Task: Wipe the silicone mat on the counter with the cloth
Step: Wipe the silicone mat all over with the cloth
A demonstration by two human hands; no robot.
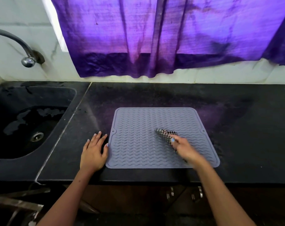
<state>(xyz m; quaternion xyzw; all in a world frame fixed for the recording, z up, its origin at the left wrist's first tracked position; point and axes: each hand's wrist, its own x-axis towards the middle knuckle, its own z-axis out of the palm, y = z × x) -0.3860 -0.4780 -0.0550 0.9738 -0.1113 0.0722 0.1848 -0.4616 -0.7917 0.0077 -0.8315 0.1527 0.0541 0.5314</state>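
I see right hand (184, 149) grip closed on checkered cloth (165, 135), pressed on mat (138, 144) centre-right; left hand (94, 150) flat, fingers spread, on tabletop (236, 128) at mat's 9 o'clock edge

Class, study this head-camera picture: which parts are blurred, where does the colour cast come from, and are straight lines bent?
Head view: the right hand and cloth are motion-blurred; the left hand and mat are sharp; backlit purple curtain tints the counter; wide-angle lens bows the counter's edges.
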